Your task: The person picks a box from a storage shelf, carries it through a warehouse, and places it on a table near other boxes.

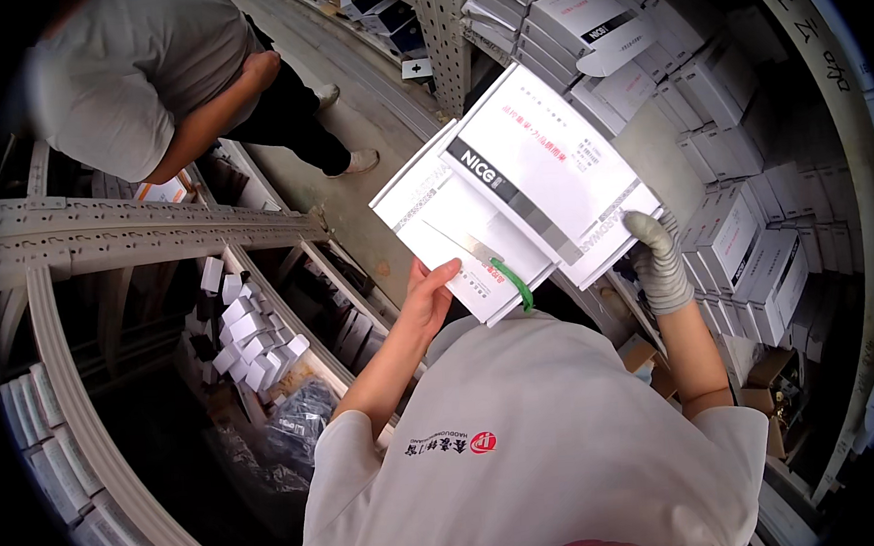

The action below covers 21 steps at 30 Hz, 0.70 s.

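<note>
My bare left hand [425, 295] is closed on the near left corner of a flat white box [423, 200], its thumb on top. On that box lies a thin, pointed metal blade with a curved green handle [513, 283], beside my thumb; I cannot tell whether my fingers touch it. My right hand [660, 261], in a pale striped glove, grips the right corner of a second white box [550, 158] with a dark band and red print. This second box overlaps the first, and both are tilted in front of my chest. The fingers under the boxes are hidden.
Metal shelving [148, 224] runs along the left, with small white boxes [253, 337] and clear plastic wrap [301, 418] in it. Stacked white cartons [748, 257] fill the right side. Another person [180, 79] stands in the aisle at the upper left.
</note>
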### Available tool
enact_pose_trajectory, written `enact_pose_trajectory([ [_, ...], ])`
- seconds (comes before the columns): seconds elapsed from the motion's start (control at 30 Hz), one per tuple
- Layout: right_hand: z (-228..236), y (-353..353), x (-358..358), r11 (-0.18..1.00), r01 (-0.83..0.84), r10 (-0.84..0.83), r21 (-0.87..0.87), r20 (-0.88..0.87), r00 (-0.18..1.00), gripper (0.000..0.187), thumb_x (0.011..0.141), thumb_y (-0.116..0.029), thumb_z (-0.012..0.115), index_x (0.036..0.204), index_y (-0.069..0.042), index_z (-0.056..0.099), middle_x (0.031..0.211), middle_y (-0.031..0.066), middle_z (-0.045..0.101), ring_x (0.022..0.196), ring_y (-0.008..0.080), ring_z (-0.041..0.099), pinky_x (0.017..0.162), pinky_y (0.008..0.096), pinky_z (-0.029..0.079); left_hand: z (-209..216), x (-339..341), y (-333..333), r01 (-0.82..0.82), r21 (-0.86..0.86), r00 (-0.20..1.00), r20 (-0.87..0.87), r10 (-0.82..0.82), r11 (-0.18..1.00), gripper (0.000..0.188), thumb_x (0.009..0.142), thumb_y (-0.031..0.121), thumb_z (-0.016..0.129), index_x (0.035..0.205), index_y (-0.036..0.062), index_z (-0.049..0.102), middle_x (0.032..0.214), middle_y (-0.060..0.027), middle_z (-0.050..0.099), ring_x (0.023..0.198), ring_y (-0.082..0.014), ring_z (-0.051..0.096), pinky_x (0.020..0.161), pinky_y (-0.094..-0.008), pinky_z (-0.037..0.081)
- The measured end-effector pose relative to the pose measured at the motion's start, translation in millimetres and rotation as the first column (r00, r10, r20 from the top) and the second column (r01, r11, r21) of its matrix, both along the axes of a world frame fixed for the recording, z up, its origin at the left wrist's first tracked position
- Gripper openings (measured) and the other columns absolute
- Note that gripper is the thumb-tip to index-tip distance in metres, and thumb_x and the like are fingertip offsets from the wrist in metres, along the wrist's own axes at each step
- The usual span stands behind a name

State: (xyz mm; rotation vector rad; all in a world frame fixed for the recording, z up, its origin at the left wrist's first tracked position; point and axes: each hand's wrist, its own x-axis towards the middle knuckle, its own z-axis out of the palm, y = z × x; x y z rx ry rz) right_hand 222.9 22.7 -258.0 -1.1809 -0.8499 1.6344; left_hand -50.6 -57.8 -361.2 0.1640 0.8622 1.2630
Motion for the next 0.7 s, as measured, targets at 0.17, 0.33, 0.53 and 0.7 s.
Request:
enact_pose_trajectory([
  [0.17,-6.3,-4.5,-37.6,0.982,-0.187,0.187,-0.013,0.128,0.974,0.074,0.071,-0.034,0.074,0.127,0.003,0.041,0.119,0.0164,0.050,0.113,0.0235,0.049,0.097,0.0362,0.041,-3.8,-6.7,-11.7,-0.024,0.025,0.997,0.070,0.022,0.999,0.059,0.079,0.005,0.064,0.130,0.0041,0.035,0.121,-0.0089,0.053,0.112,-0.0198,0.053,0.097,-0.0354,0.043],
  [0.33,-19.1,-12.0,-55.9,0.921,-0.296,0.171,0.253,0.419,0.892,0.096,0.067,-0.050,0.075,0.137,-0.002,0.030,0.130,0.0193,0.040,0.119,0.0282,0.043,0.103,0.0404,0.034,-13.7,-18.2,-17.1,-0.119,0.076,0.991,0.065,0.114,0.990,0.059,0.080,0.005,0.062,0.131,0.0052,0.034,0.123,-0.0085,0.051,0.114,-0.0200,0.051,0.099,-0.0368,0.041],
  [0.53,-58.3,-37.6,-80.1,0.913,-0.404,0.386,0.046,0.218,0.897,0.115,0.060,-0.053,0.079,0.139,0.005,0.018,0.134,0.0284,0.034,0.128,0.0372,0.034,0.105,0.0446,0.030,-0.1,-46.0,-8.3,-0.232,0.149,0.972,0.075,0.223,0.961,0.057,0.078,0.001,0.062,0.128,0.0047,0.035,0.123,-0.0091,0.050,0.116,-0.0195,0.049,0.100,-0.0356,0.041],
  [0.7,-69.5,-43.7,-138.2,0.824,-0.566,0.548,-0.001,0.254,0.797,0.069,0.077,-0.019,0.070,0.131,0.004,0.034,0.126,0.0151,0.044,0.117,0.0225,0.042,0.097,0.0328,0.038,2.7,-71.4,0.4,-0.295,0.241,0.955,0.051,0.291,0.925,0.059,0.078,0.001,0.063,0.128,0.0038,0.033,0.122,-0.0095,0.049,0.114,-0.0194,0.050,0.100,-0.0343,0.041],
])
